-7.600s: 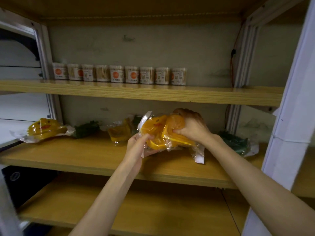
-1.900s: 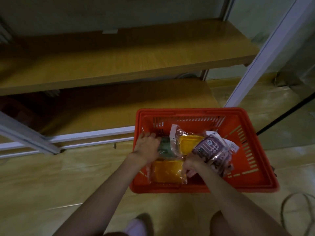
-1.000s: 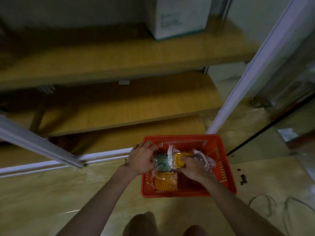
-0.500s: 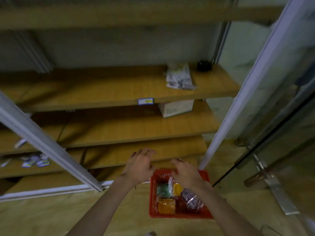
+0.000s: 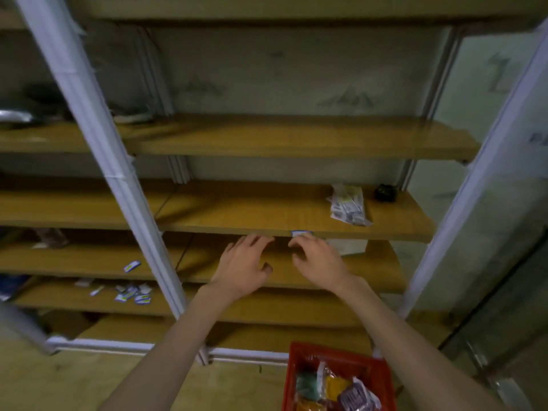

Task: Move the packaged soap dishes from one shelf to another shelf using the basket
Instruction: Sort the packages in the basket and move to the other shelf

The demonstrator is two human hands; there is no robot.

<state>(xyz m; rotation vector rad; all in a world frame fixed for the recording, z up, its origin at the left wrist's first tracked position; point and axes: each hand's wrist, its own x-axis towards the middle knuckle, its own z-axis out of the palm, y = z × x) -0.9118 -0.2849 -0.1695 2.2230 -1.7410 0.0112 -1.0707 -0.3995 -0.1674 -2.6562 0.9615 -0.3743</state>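
A red basket stands on the floor at the bottom right. Inside it lie packaged soap dishes: a green one, a yellow one and a purple-patterned pack. My left hand and my right hand are raised side by side in front of the wooden shelves, well above the basket. Both are empty with fingers spread. More dark packaged items sit on the upper left shelf, blurred.
White metal uprights frame the shelf bays. A clear packet and a small dark object rest on the middle shelf at the right. Small labels are scattered on a lower left shelf. A glass partition stands at the right.
Both hands let go of the packages in the basket and rose in front of the shelves. My view tilted up from the basket to the shelf unit.
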